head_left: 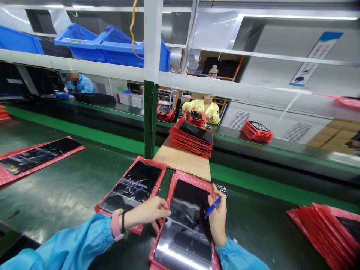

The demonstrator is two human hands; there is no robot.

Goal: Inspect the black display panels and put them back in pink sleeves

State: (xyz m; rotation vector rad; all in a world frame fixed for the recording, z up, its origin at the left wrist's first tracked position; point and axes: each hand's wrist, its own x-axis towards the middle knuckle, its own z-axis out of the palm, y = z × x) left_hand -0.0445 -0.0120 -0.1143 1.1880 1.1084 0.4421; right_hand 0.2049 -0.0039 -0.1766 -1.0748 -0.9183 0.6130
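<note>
A glossy black panel in a red bubble-wrap sleeve (185,221) lies in front of me on the dark green belt (70,187). My left hand (150,213) rests on the sleeve's left edge with fingers curled over it. My right hand (218,215) sits on the panel's right edge, closed around a blue pen (213,207) whose tip points down at the black surface. A second sleeved panel (132,185) lies just to the left, touching my left wrist. I wear light blue sleeves and a pink watch (116,224).
A stack of red sleeved panels (192,137) sits on a wooden board (184,161) behind. More red sleeves lie at right (329,228) and far left (36,155). A green post (151,116) rises ahead. Two people work across the far belt. Blue bins (112,45) stand overhead.
</note>
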